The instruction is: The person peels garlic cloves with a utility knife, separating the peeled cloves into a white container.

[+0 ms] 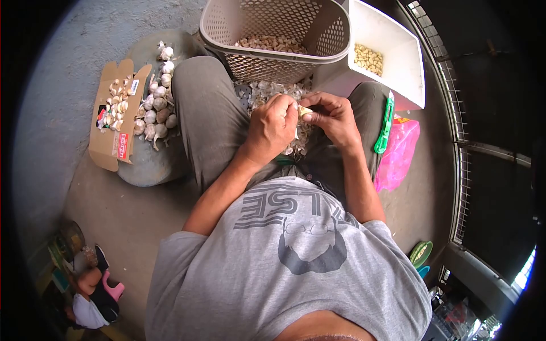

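Observation:
Between my knees, my right hand point(334, 118) pinches a pale garlic clove point(305, 111) between thumb and fingers. My left hand point(273, 126) is closed at the clove's left side, its thumb and forefinger pressed together against it; a bit of skin seems to hang below. Papery garlic skins point(273, 91) lie beneath both hands. Beyond them stands a grey-brown perforated basket point(273, 63) with cloves inside. To its right, a white foam box point(398, 62) holds peeled cloves point(368, 59).
Whole garlic bulbs point(160, 105) and an open cardboard box point(102, 145) with loose cloves rest on a round stool point(153, 170) at the left. A green cutter point(385, 126) lies on my right thigh, beside a pink bag point(398, 156). Another person point(94, 301) is at lower left.

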Available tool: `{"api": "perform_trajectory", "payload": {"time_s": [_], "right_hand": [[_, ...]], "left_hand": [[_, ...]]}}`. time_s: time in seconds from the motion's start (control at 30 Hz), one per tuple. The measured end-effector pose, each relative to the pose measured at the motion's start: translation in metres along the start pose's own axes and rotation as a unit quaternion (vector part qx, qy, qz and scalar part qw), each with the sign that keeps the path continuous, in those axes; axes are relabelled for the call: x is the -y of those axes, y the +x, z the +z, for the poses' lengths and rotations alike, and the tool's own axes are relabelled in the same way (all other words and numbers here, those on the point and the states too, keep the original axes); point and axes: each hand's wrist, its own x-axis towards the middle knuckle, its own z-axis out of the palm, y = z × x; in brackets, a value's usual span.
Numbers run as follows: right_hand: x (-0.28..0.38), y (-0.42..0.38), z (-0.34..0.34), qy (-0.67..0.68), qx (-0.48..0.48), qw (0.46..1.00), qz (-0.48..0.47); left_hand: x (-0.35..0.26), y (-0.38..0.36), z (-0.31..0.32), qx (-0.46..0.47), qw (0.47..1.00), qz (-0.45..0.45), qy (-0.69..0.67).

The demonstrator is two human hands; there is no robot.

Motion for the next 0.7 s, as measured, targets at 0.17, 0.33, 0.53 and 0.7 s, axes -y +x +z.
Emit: {"api": "perform_trajectory", "payload": {"time_s": [0.17, 0.33, 0.53, 0.7], "right_hand": [[0.002, 0.003, 0.006, 0.044, -0.039, 0.998, -0.013], [0.002, 0.002, 0.008, -0.123, -0.021, 0.991, -0.044], [-0.001, 0.003, 0.005, 0.073, 0.007, 0.997, 0.000], [0.003, 0.000, 0.022, -0.006, -0.026, 0.999, -0.022]], "left_hand": [[-0.006, 0.002, -0.007, 0.035, 0.964, -0.191, -0.182], [0.007, -0.003, -0.001, 0.037, 0.978, -0.150, -0.139], [0.004, -0.003, -0.003, 0.038, 0.926, -0.232, -0.295], [0.008, 0.000, 0.002, -0.015, 0.891, -0.259, -0.374]]}}
